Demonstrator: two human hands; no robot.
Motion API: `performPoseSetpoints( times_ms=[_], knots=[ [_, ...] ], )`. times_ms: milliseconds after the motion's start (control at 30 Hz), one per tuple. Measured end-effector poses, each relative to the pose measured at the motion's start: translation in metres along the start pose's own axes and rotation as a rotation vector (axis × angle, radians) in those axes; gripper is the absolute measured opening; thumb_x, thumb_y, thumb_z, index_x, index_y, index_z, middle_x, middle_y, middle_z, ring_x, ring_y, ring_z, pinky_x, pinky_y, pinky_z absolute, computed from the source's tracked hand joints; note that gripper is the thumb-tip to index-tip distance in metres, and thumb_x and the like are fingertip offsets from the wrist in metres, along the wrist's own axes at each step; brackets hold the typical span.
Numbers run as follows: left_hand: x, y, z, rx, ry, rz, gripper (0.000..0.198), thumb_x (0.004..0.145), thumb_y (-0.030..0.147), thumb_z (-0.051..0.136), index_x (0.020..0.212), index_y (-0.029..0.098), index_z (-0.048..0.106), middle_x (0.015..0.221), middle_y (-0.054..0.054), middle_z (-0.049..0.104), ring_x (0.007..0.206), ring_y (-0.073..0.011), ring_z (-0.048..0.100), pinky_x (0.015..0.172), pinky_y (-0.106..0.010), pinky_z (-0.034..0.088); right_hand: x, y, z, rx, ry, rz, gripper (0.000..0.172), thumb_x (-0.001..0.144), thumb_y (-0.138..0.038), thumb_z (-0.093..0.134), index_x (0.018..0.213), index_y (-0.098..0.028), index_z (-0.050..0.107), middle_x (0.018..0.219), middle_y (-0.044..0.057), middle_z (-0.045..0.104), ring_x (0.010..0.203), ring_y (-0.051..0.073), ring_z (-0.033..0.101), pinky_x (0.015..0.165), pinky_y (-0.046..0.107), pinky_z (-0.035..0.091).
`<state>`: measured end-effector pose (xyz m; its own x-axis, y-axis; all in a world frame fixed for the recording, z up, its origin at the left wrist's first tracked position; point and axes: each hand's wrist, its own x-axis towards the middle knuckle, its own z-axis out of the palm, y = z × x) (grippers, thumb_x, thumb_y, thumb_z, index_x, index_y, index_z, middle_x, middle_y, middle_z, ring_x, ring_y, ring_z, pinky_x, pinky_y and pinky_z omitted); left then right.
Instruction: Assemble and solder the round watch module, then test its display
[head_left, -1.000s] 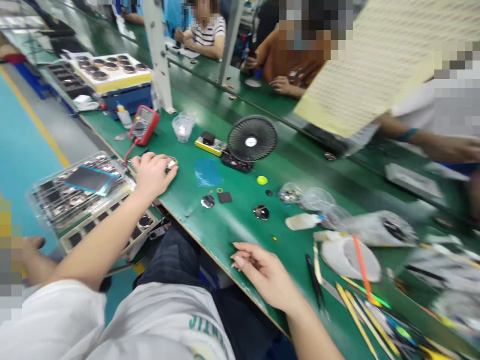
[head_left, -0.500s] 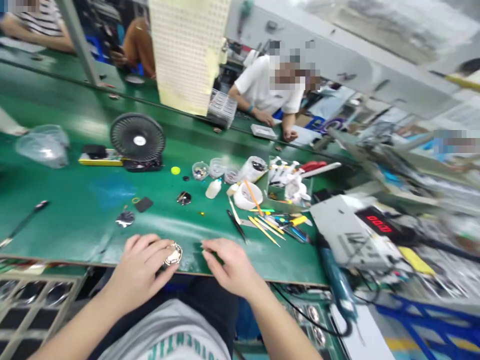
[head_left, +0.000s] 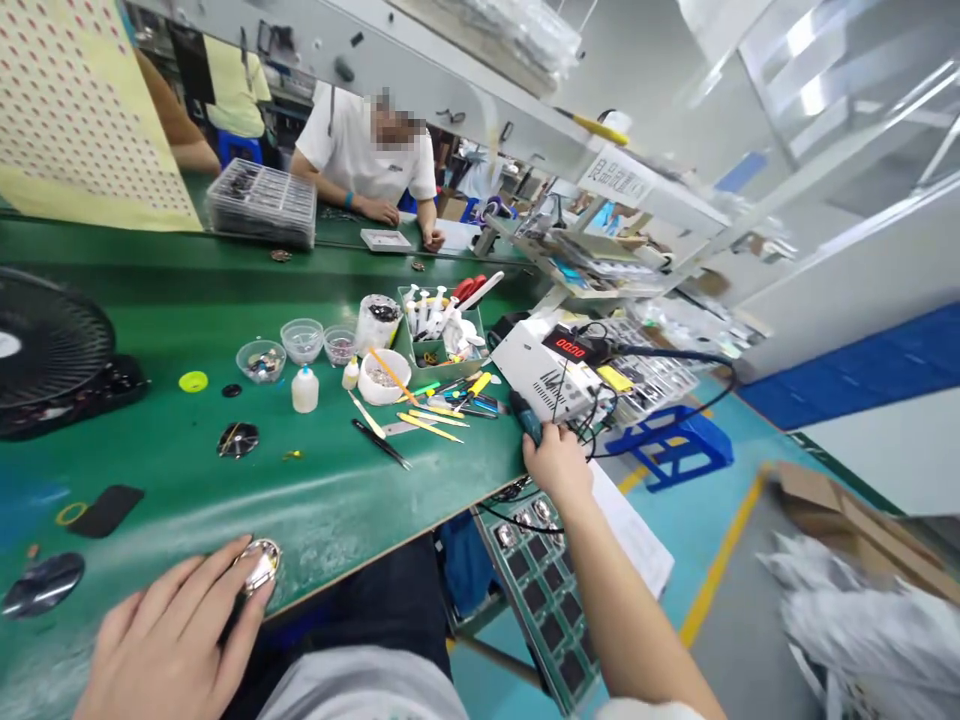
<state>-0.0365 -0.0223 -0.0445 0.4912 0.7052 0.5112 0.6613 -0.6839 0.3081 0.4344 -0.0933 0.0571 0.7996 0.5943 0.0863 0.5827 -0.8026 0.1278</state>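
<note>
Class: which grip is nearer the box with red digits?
Right: the right grip is at the teal tool, close beside the box; the left grip is far leftward, at the round metal part.

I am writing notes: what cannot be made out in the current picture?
Head view, fan: left part cut by picture edge.
Head view, round metal part: partly hidden by left hand.
Head view, teal tool: lower end hidden by right hand.
Head view, pieces in leftmost cup: too small to identify.
</note>
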Motion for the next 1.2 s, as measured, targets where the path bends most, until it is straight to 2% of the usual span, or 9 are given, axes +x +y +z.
performPoseSetpoints(
  times_ms=[167, 300, 433, 533, 667, 733, 833, 1033, 1200],
  knots=[
    [0.01, 0.007, -0.007, 0.072, 0.007, 0.055, 0.029, 0.098, 0.036, 0.054, 0.121, 0.032, 0.071, 0.122, 0.0, 0.08, 0.104, -0.0326, 0.07, 0.079, -0.046, 0.044, -0.01, -0.005, 0.002, -0.007, 0.062, -0.054, 0.042, 0.105, -0.036, 0.047, 0.13, -0.007, 0.064, 0.137, 0.029, 0.055, 0.113, 0.036, 0.069, 0.09, 0.046, 0.057],
    [0.013, 0.002, -0.007, 0.137, 0.019, 0.093, 0.032, 0.1, 0.038, 0.058, 0.127, 0.022, 0.067, 0.122, -0.005, 0.079, 0.105, -0.0288, 0.069, 0.083, -0.041, 0.043, -0.031, 0.002, 0.0, -0.04, 0.327, -0.128, 0.049, 0.105, -0.04, 0.047, 0.134, -0.004, 0.064, 0.158, 0.035, 0.034, 0.12, 0.043, 0.067, 0.077, 0.047, 0.062],
    [0.016, 0.006, -0.011, 0.108, 0.092, 0.11, 0.035, 0.1, 0.038, 0.061, 0.129, 0.017, 0.064, 0.126, -0.012, 0.077, 0.109, -0.0288, 0.069, 0.089, -0.04, 0.043, -0.054, 0.009, -0.014, -0.056, 0.542, -0.298, 0.048, 0.106, -0.043, 0.048, 0.132, -0.006, 0.065, 0.141, 0.031, 0.057, 0.092, 0.038, 0.075, 0.053, 0.042, 0.058],
    [0.027, 0.042, -0.019, 0.02, 0.11, 0.089, 0.033, 0.101, 0.032, 0.061, 0.13, 0.017, 0.062, 0.131, -0.013, 0.075, 0.119, -0.0304, 0.066, 0.098, -0.044, 0.042, -0.078, -0.006, -0.039, 0.039, 0.56, -0.827, 0.039, 0.107, -0.036, 0.049, 0.129, -0.008, 0.065, 0.112, 0.021, 0.074, 0.086, 0.03, 0.075, 0.065, 0.039, 0.06],
    [0.054, 0.101, -0.028, -0.006, 0.099, 0.249, 0.036, 0.099, 0.032, 0.059, 0.131, 0.016, 0.063, 0.125, -0.011, 0.077, 0.115, -0.0301, 0.069, 0.101, -0.046, 0.044, -0.122, -0.048, -0.074, 0.188, 0.366, -1.421, 0.028, 0.108, -0.025, 0.047, 0.122, -0.016, 0.07, 0.11, 0.011, 0.078, 0.091, 0.023, 0.074, 0.08, 0.037, 0.059],
    [0.064, 0.111, -0.033, 0.059, 0.038, 0.214, 0.026, 0.093, 0.016, 0.054, 0.116, 0.014, 0.066, 0.089, -0.007, 0.077, 0.077, -0.0242, 0.071, 0.076, -0.041, 0.049, -0.142, -0.064, -0.076, 0.342, 0.416, -1.53, 0.023, 0.104, -0.017, 0.055, 0.12, -0.018, 0.072, 0.114, 0.008, 0.078, 0.104, 0.024, 0.072, 0.096, 0.042, 0.055],
    [0.07, 0.104, -0.043, 0.03, 0.014, 0.037, 0.025, 0.086, 0.011, 0.053, 0.108, 0.017, 0.062, 0.077, -0.003, 0.071, 0.06, -0.0218, 0.064, 0.06, -0.038, 0.044, -0.164, -0.081, -0.05, 0.816, 0.598, -1.359, 0.03, 0.089, -0.014, 0.077, 0.115, -0.026, 0.071, 0.112, 0.004, 0.075, 0.109, 0.027, 0.071, 0.106, 0.047, 0.052],
    [0.053, 0.09, -0.043, -0.33, 0.006, 0.023, 0.016, 0.092, 0.025, 0.055, 0.106, 0.021, 0.059, 0.087, -0.002, 0.074, 0.075, -0.0211, 0.069, 0.068, -0.037, 0.05, -0.192, -0.148, 0.006, 1.689, -0.214, -1.128, 0.042, 0.103, -0.058, 0.052, 0.131, -0.027, 0.057, 0.128, 0.012, 0.069, 0.127, 0.032, 0.066, 0.105, 0.056, 0.057],
    [0.034, 0.032, -0.038, -0.041, 0.092, -0.227, 0.019, 0.101, 0.029, 0.057, 0.115, 0.02, 0.066, 0.111, -0.008, 0.075, 0.103, -0.0272, 0.067, 0.087, -0.043, 0.046, -0.16, -0.192, -0.031, 2.027, -0.255, -1.091, 0.04, 0.098, -0.042, 0.066, 0.136, -0.041, 0.057, 0.087, -0.001, 0.076, 0.081, 0.026, 0.076, 0.082, 0.054, 0.065]
  ],
)
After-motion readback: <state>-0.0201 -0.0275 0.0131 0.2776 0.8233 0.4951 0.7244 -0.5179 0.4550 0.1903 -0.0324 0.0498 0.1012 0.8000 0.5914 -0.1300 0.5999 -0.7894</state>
